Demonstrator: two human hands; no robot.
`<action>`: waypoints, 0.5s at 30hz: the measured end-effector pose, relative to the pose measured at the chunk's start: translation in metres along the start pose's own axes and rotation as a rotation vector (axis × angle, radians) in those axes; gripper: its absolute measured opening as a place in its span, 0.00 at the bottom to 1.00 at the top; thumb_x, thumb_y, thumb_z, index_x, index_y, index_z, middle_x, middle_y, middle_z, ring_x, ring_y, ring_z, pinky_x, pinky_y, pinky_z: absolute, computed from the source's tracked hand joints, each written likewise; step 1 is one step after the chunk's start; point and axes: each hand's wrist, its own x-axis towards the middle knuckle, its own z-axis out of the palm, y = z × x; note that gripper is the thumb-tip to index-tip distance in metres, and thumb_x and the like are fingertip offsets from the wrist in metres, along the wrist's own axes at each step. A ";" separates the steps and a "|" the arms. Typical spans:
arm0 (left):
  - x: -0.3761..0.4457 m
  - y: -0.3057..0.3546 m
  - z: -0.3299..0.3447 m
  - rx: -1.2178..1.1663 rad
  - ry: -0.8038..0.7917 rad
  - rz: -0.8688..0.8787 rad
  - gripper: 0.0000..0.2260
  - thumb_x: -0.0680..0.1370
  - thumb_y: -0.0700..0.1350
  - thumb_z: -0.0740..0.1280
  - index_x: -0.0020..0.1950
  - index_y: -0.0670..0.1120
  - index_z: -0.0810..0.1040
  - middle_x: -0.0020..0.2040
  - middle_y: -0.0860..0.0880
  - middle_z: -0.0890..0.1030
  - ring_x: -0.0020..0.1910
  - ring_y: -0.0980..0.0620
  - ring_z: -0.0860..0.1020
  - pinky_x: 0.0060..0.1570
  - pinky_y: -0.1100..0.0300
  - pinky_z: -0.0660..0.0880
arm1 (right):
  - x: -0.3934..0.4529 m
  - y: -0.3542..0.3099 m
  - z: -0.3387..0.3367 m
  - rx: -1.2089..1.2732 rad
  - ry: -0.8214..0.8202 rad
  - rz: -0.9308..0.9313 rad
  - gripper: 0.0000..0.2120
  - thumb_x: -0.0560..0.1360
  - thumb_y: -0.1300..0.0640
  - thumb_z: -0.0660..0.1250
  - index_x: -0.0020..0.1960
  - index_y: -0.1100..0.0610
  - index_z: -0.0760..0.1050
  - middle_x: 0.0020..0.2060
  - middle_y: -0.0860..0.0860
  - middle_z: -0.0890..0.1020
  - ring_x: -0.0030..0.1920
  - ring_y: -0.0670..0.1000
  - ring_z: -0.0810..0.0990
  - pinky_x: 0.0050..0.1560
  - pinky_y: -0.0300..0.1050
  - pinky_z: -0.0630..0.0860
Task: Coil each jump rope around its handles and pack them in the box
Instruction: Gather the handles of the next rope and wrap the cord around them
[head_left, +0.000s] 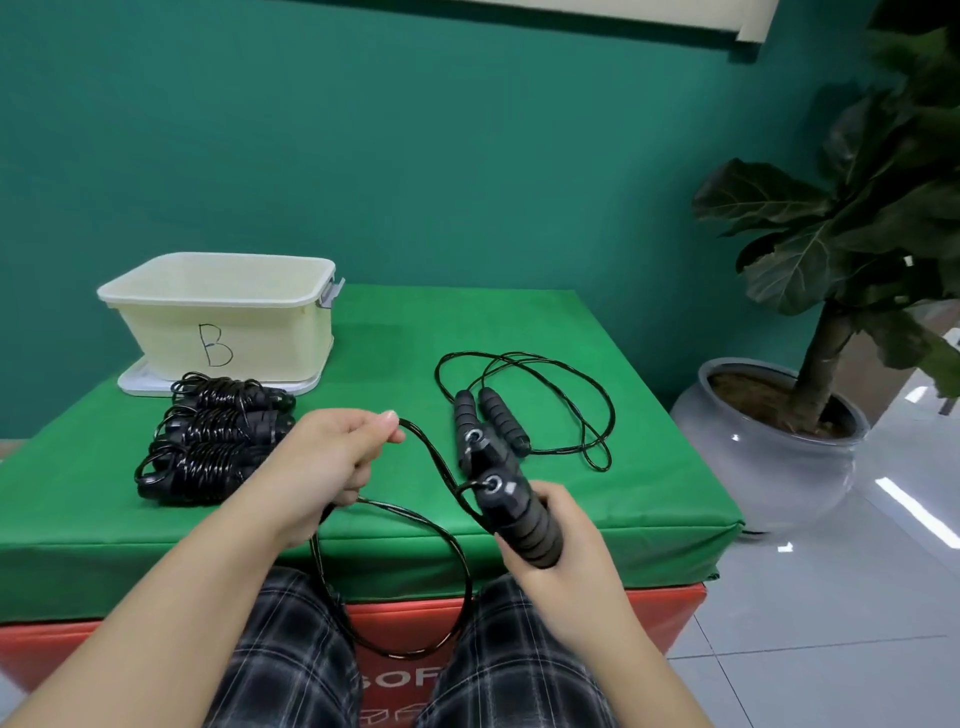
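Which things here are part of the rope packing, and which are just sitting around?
Part of the job:
held rope handles in the right hand
its cord, pinched by the left hand
loose rope
coiled ropes
box B

Just there:
potted plant
white lid under the box

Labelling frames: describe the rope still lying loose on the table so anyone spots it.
On the green table, right of the box marked B, lies the loose rope. Its cord sprawls in open loops around two side-by-side handles, unlike the coiled bundles at left.

box (223, 332) interior hidden | plant (852, 218) cut off at edge
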 end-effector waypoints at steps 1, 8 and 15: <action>-0.002 0.003 0.000 -0.121 -0.049 -0.046 0.10 0.79 0.45 0.60 0.45 0.40 0.76 0.24 0.54 0.61 0.20 0.57 0.55 0.20 0.67 0.55 | 0.000 0.000 0.001 -0.039 -0.008 -0.012 0.13 0.70 0.56 0.68 0.50 0.42 0.70 0.43 0.40 0.78 0.43 0.43 0.76 0.44 0.36 0.73; -0.017 0.023 0.005 -0.181 -0.106 -0.064 0.12 0.79 0.45 0.59 0.48 0.37 0.78 0.25 0.54 0.63 0.20 0.58 0.55 0.19 0.67 0.53 | 0.002 -0.008 0.002 -0.665 -0.022 -0.311 0.18 0.62 0.58 0.64 0.51 0.48 0.68 0.43 0.46 0.72 0.42 0.50 0.74 0.36 0.42 0.67; -0.034 0.039 0.018 0.039 0.014 0.094 0.11 0.78 0.45 0.62 0.41 0.41 0.80 0.18 0.56 0.61 0.18 0.59 0.57 0.25 0.64 0.53 | 0.008 -0.027 0.029 -0.945 -0.054 -0.254 0.29 0.47 0.54 0.76 0.41 0.53 0.63 0.35 0.49 0.71 0.27 0.51 0.73 0.27 0.41 0.53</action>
